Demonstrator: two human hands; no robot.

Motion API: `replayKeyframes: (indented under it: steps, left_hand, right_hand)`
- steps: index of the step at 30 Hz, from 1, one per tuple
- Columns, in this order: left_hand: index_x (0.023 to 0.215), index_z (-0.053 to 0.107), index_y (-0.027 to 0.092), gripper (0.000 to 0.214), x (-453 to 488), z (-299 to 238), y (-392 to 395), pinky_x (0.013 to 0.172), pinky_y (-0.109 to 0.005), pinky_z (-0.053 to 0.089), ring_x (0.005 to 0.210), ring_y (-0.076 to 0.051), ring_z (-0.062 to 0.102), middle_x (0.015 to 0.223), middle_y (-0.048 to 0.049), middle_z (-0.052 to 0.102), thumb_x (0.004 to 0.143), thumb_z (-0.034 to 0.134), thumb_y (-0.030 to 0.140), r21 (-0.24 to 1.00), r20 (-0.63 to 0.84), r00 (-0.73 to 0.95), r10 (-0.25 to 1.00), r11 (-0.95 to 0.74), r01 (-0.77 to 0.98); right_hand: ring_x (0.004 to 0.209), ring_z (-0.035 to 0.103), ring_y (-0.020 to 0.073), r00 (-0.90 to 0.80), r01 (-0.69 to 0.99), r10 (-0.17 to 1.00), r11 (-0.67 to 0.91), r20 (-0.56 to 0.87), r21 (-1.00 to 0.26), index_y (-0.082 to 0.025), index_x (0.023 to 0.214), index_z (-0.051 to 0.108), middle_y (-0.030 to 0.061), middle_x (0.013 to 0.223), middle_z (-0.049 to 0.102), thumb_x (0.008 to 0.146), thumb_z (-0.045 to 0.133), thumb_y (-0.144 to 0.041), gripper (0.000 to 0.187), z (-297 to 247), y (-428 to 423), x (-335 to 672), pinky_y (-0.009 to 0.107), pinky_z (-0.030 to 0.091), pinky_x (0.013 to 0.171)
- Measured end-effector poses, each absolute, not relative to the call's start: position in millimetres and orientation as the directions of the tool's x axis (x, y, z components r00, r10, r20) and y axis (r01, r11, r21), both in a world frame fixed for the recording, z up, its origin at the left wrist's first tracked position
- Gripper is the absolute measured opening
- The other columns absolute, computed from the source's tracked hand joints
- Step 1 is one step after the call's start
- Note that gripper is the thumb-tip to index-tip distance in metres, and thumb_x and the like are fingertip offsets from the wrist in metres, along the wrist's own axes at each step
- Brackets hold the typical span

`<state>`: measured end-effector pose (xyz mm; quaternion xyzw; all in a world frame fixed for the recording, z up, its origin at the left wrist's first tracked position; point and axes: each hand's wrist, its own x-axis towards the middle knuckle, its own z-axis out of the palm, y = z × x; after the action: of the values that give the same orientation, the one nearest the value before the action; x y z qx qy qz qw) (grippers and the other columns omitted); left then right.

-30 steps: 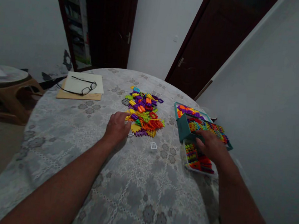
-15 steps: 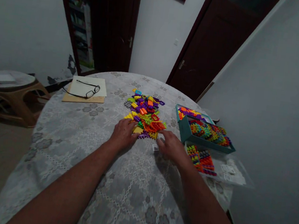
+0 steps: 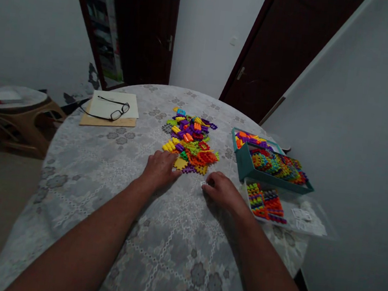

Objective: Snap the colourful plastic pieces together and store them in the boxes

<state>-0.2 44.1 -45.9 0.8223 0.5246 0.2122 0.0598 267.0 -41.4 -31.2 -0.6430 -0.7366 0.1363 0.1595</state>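
A pile of colourful plastic interlocking toy pieces (image 3: 193, 151) lies on the patterned tablecloth in front of me. My left hand (image 3: 159, 170) rests palm down at the pile's near left edge, fingers stretched out beside a flat yellow piece (image 3: 180, 163). Just right of the pile's near edge is my right hand (image 3: 223, 190), its fingers curled and its thumb and forefinger closed on a small white label (image 3: 204, 184). Part of the label is hidden by the fingertips.
Teal boxes (image 3: 245, 167) with more pieces stand at the right. Near them lies a clear plastic tray (image 3: 299, 202) with pieces and white items. Eyeglasses (image 3: 116, 114) lie on paper (image 3: 97, 102) at the left. A stool (image 3: 25, 121) stands beyond the table (image 3: 168, 245).
My right hand has drawn back from the pile and closed its fingers at the white label. My left hand has stayed almost in place. The view has tilted slightly down.
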Motion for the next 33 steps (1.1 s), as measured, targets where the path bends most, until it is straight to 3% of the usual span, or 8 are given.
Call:
replayKeyframes:
  steps: [5, 8, 10, 16, 19, 23, 29, 33]
  left_hand:
    - [0.125, 0.077, 0.025, 0.038, 2, -46, 46, 0.098, -0.052, 0.051, 0.114, -0.039, 0.066, 0.122, -0.0160, 0.078, 0.091, 0.082, 0.042, 0.343, 0.291, 0.402, 0.868, -0.487, 0.803]
    - [0.125, 0.077, 0.027, 0.035, 6, -45, 44, 0.103, -0.049, 0.051, 0.118, -0.035, 0.067, 0.123, -0.0119, 0.078, 0.092, 0.081, 0.038, 0.359, 0.297, 0.487, 0.821, -0.569, 0.740]
    - [0.126, 0.076, 0.027, 0.035, 8, -44, 43, 0.105, -0.049, 0.050, 0.118, -0.033, 0.067, 0.122, -0.0111, 0.078, 0.093, 0.080, 0.038, 0.374, 0.298, 0.546, 0.783, -0.622, 0.688]
    - [0.126, 0.077, 0.025, 0.034, 11, -44, 41, 0.106, -0.047, 0.049, 0.115, -0.031, 0.068, 0.121, -0.0108, 0.079, 0.095, 0.077, 0.038, 0.450, 0.304, 0.631, 0.714, -0.691, 0.566]
    - [0.122, 0.078, 0.025, 0.028, 12, -44, 41, 0.103, -0.044, 0.050, 0.112, -0.029, 0.069, 0.116, -0.0094, 0.080, 0.103, 0.063, 0.040, 0.482, 0.319, 0.634, 0.705, -0.697, 0.532]
    - [0.101, 0.076, 0.021, 0.039, 13, -43, 42, 0.091, -0.039, 0.052, 0.093, -0.025, 0.068, 0.097, -0.0097, 0.076, 0.111, 0.042, 0.037, 0.525, 0.347, 0.564, 0.749, -0.653, 0.545]
    - [0.103, 0.071, 0.022, 0.031, 7, -36, 42, 0.083, -0.034, 0.051, 0.085, -0.022, 0.068, 0.094, -0.0070, 0.075, 0.110, 0.044, 0.038, 0.629, 0.373, 0.390, 0.842, -0.539, 0.561]
    - [0.102, 0.071, 0.021, 0.028, 5, -27, 39, 0.080, -0.033, 0.050, 0.079, -0.020, 0.066, 0.090, -0.0054, 0.074, 0.108, 0.048, 0.037, 0.660, 0.371, 0.331, 0.867, -0.497, 0.563]
  right_hand:
    - [0.097, 0.066, 0.0238, -0.008, 0.888, 0.976, 0.106, 0.216, -0.447, -0.023, 0.099, 0.068, 0.0073, 0.104, 0.070, 0.097, 0.067, -0.029, 0.006, -44, -32, 265, 0.034, 0.051, 0.088]
    - [0.118, 0.065, 0.0290, 0.087, 0.885, 0.929, 0.094, 0.360, -0.457, -0.020, 0.123, 0.067, 0.0144, 0.124, 0.071, 0.099, 0.063, -0.027, 0.026, -52, -24, 261, 0.040, 0.051, 0.104]
    - [0.123, 0.064, 0.0317, 0.068, 0.896, 0.922, 0.112, 0.382, -0.430, -0.018, 0.129, 0.067, 0.0166, 0.127, 0.071, 0.099, 0.063, -0.027, 0.031, -55, -19, 259, 0.044, 0.049, 0.110]
    - [0.123, 0.062, 0.0344, -0.048, 0.909, 0.929, 0.193, 0.367, -0.369, -0.021, 0.128, 0.071, 0.0153, 0.128, 0.073, 0.095, 0.071, -0.030, 0.034, -59, -16, 255, 0.048, 0.047, 0.111]
    - [0.123, 0.062, 0.0342, -0.058, 0.916, 0.932, 0.193, 0.358, -0.352, -0.020, 0.128, 0.071, 0.0156, 0.126, 0.073, 0.096, 0.068, -0.028, 0.033, -61, -16, 255, 0.048, 0.047, 0.111]
    - [0.120, 0.062, 0.0337, -0.072, 0.921, 0.931, 0.200, 0.358, -0.335, -0.019, 0.126, 0.072, 0.0162, 0.123, 0.073, 0.099, 0.063, -0.026, 0.030, -62, -14, 255, 0.048, 0.047, 0.110]
    - [0.116, 0.063, 0.0304, 0.036, 0.864, 0.903, 0.187, 0.429, -0.466, -0.021, 0.117, 0.072, 0.0147, 0.117, 0.070, 0.102, 0.051, -0.022, 0.027, -55, -12, 257, 0.043, 0.049, 0.108]
    - [0.101, 0.063, 0.0270, 0.133, 0.809, 0.829, 0.226, 0.544, -0.542, -0.023, 0.102, 0.067, 0.0093, 0.102, 0.066, 0.105, 0.045, -0.027, 0.022, -39, -21, 254, 0.039, 0.051, 0.096]
